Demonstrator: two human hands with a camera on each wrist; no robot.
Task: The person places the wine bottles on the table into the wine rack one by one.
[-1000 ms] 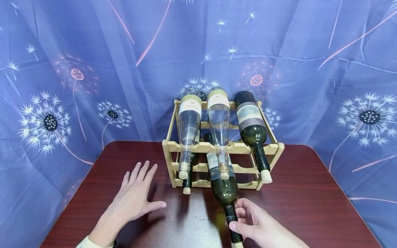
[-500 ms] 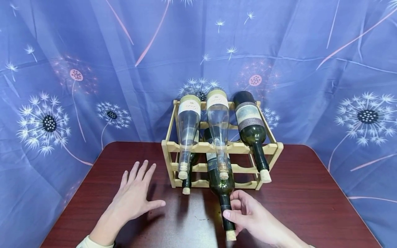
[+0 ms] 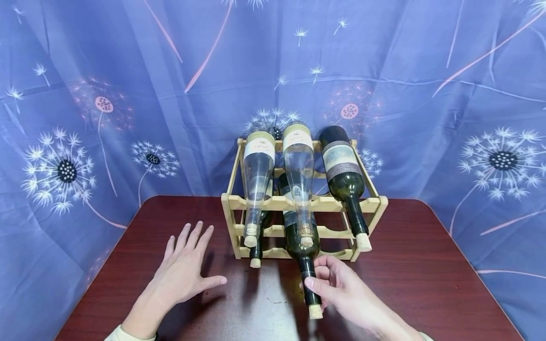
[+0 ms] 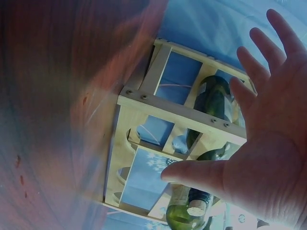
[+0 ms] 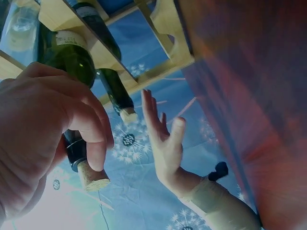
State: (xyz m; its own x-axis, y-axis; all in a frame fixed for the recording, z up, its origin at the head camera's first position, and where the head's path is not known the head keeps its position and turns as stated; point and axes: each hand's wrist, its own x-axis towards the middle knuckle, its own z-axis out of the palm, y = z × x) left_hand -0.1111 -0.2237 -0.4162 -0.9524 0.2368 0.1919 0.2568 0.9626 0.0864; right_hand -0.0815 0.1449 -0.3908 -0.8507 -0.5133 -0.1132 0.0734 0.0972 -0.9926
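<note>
My right hand (image 3: 341,289) pinches the neck of a dark green wine bottle (image 3: 302,241), thumb on top and fingers beneath. The bottle lies in the middle of the wooden wine rack (image 3: 281,203), under the top row, its corked end toward me. In the right wrist view its cork (image 5: 92,177) sticks out past the fingers. My left hand (image 3: 183,265) is spread with straight fingers left of the rack, touching no bottle. In the left wrist view the left hand (image 4: 268,129) has its thumb apart from the fingers.
Two clear bottles (image 3: 258,166) (image 3: 299,166) and a dark labelled bottle (image 3: 343,166) lie on the rack's top row. Another dark bottle (image 3: 257,248) sits lower left, its cork outward. The rack stands on a reddish-brown table (image 3: 409,265) before a blue dandelion-patterned curtain (image 3: 128,57).
My right hand has pushed the dark green bottle farther back into the rack, the bottle's neck shifting away from me and slightly left. The left hand stays where it was.
</note>
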